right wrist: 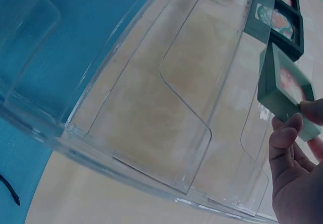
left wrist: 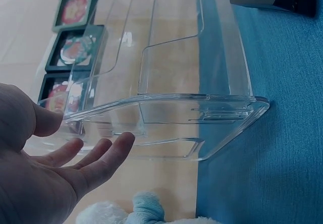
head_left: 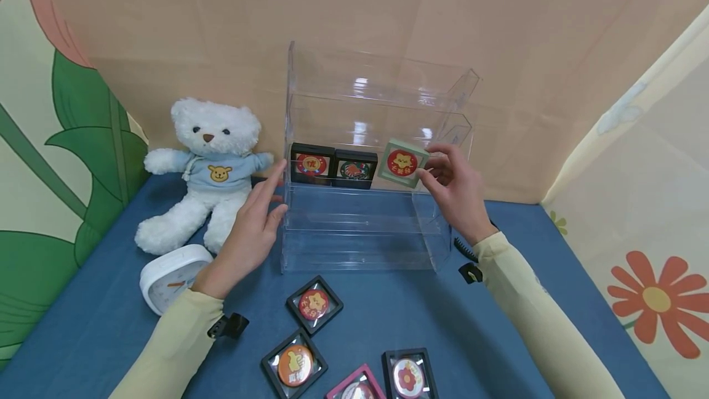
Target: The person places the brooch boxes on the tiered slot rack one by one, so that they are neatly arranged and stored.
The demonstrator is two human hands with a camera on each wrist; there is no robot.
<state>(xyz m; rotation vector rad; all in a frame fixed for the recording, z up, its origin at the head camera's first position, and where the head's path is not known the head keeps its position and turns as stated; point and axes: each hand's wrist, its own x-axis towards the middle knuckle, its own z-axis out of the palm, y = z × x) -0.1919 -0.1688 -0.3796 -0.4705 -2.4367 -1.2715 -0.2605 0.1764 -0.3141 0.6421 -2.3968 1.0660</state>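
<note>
My right hand [head_left: 456,193] pinches a light green square frame [head_left: 402,164] with a round red badge by its right edge. The frame is slightly tilted at a shelf of the clear acrylic rack [head_left: 354,257]. Left of it on that shelf, two black square frames stand side by side, one with a red badge [head_left: 311,165], the other with a darker round picture [head_left: 356,170]. In the right wrist view, thumb and fingertips grip the green frame's [right wrist: 287,85] corner. My left hand [head_left: 249,236] is at the rack's left side, fingers extended near the clear side panel [left wrist: 202,100].
A white teddy bear [head_left: 213,171] in a blue shirt sits left of the rack, with a white clock [head_left: 174,276] before it. On the blue table [head_left: 354,291] in front lie black frames with a red badge [head_left: 314,305], orange badge [head_left: 295,364] and flower badge [head_left: 408,377], plus a pink frame [head_left: 373,374].
</note>
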